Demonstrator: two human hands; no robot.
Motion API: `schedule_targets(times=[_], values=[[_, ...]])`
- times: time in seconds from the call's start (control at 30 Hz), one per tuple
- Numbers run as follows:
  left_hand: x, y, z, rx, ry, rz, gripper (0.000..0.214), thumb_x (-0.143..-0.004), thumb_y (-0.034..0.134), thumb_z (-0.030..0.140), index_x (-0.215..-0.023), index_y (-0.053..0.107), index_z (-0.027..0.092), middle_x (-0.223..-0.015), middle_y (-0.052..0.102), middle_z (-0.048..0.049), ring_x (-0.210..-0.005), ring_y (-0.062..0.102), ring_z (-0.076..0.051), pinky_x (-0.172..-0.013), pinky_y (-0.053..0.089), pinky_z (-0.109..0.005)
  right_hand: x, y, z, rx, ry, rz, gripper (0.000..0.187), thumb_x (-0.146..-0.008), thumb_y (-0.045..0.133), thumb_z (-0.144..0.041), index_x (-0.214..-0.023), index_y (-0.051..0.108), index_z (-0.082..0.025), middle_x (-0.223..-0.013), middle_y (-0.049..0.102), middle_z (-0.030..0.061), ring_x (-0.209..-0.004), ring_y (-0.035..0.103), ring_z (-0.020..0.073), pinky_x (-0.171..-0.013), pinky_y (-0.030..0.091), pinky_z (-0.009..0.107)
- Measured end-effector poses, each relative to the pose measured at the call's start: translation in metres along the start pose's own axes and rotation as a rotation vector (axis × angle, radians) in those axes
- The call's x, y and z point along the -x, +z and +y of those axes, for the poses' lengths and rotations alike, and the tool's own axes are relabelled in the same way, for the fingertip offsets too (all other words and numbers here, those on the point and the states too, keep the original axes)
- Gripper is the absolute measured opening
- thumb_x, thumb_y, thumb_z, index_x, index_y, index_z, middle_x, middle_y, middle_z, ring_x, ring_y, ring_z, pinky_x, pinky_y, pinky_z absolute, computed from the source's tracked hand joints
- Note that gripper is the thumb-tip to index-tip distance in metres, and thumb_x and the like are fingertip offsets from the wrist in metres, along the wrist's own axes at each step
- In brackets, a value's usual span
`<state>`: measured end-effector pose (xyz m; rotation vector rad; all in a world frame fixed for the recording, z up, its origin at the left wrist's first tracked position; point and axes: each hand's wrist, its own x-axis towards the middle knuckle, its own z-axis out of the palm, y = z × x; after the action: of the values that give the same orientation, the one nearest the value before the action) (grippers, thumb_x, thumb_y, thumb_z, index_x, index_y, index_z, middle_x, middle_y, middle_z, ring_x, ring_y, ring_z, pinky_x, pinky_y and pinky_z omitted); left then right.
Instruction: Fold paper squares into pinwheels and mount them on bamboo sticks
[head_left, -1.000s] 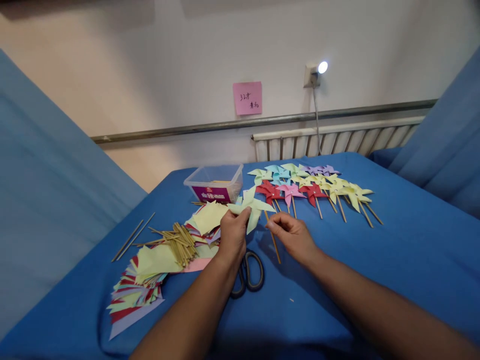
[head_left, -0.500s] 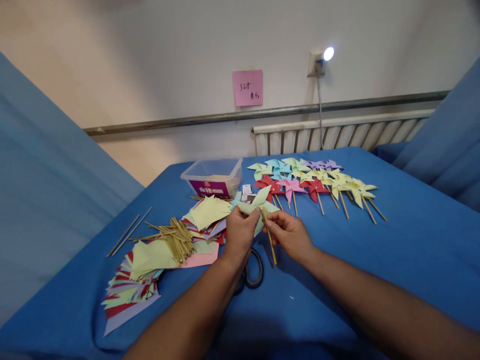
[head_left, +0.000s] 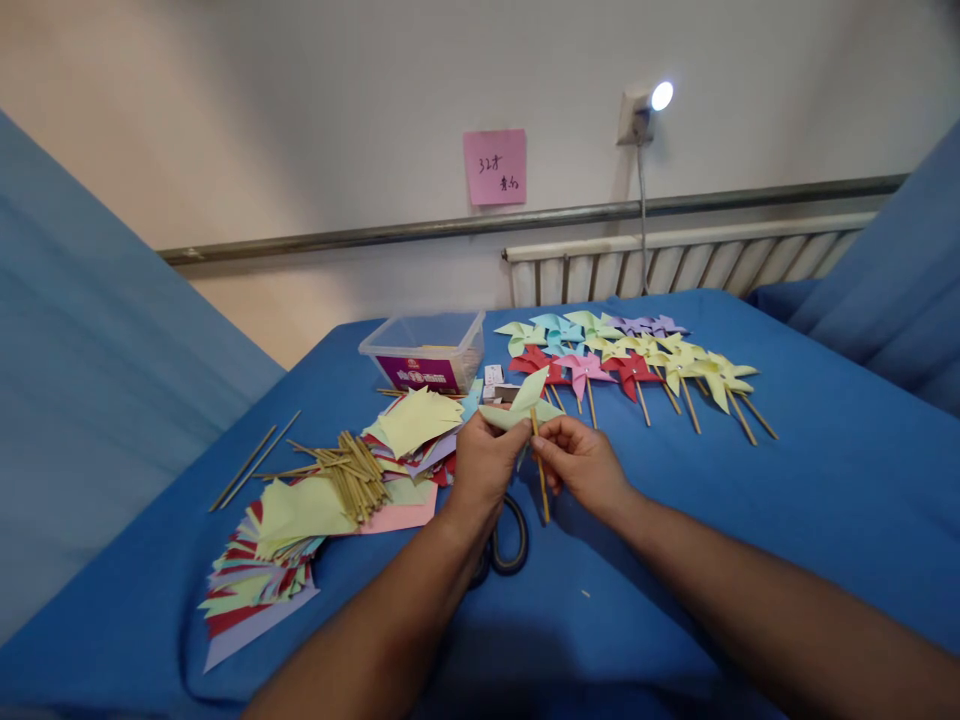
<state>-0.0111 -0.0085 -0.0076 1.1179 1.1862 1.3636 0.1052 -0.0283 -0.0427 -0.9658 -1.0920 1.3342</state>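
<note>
A pale green paper pinwheel [head_left: 529,400] is pinched in my left hand [head_left: 486,458], its blades tilted away from me. My right hand [head_left: 581,462] closes its fingers on a thin wooden stick [head_left: 543,490]. The stick's top end lies against the back of the pinwheel, between both hands; the point where they meet is partly hidden by my fingers. Below my left wrist, the black handles of scissors [head_left: 511,540] rest on the blue cloth. Finished-looking pinwheels on sticks, such as a red one [head_left: 634,370] and a yellow one [head_left: 726,378], lie beyond my right hand.
To the left are a bundle of sticks [head_left: 352,480], a fanned stack of coloured paper [head_left: 259,590] and more paper sheets [head_left: 416,420]. A clear plastic box [head_left: 424,355] and a small white box [head_left: 493,376] stand behind. A radiator [head_left: 690,262] runs along the wall.
The pinwheel has tipped so its blades look flatter, and the stick has turned slightly more upright. Both hands keep their hold. The whole view has shifted a little.
</note>
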Motion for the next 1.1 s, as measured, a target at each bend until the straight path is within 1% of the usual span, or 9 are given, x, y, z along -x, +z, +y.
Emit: schedule_targets(times=[0.13,0.53,0.77,1.1], values=[[0.001,-0.001,0.003,0.014,-0.024,-0.014,0.031,-0.058,0.078,0.028,-0.083,0.065,0.014,-0.078,0.07,-0.0029,-0.068,0.061,-0.015,-0.068,0.047,-0.027,0.001,0.001,-0.002,-0.026,0.002,-0.007,0.031,-0.072,0.07,-0.045,-0.077,0.053,-0.02,-0.052,0.051,-0.0096,-0.035,0.043,0.0058,-0.033,0.036,0.019],[0.001,0.001,0.003,0.064,-0.041,-0.014,0.032,-0.057,0.079,0.029,-0.082,0.065,0.013,-0.079,0.07,-0.0048,-0.072,0.062,-0.017,-0.072,0.048,-0.03,0.003,0.001,-0.008,0.0,-0.001,0.018,0.035,-0.069,0.072,-0.048,-0.074,0.054,-0.019,-0.049,0.049,-0.0089,-0.036,0.039,0.0055,-0.034,0.032,0.019],[-0.001,-0.001,0.002,0.03,-0.017,0.006,0.031,-0.055,0.08,0.027,-0.078,0.065,0.013,-0.075,0.069,-0.003,-0.067,0.061,-0.015,-0.066,0.047,-0.027,0.002,0.002,-0.01,0.027,0.004,0.027,0.04,-0.065,0.074,-0.053,-0.069,0.053,-0.02,-0.048,0.047,-0.0085,-0.037,0.037,0.0053,-0.034,0.028,0.019],[-0.001,-0.002,0.001,0.005,-0.033,0.001,0.033,-0.056,0.079,0.026,-0.082,0.066,0.012,-0.079,0.071,-0.0052,-0.067,0.061,-0.016,-0.063,0.046,-0.026,0.003,0.002,-0.01,0.03,0.002,0.034,0.037,-0.063,0.076,-0.048,-0.068,0.052,-0.02,-0.049,0.047,-0.0087,-0.038,0.037,0.0057,-0.035,0.028,0.02]])
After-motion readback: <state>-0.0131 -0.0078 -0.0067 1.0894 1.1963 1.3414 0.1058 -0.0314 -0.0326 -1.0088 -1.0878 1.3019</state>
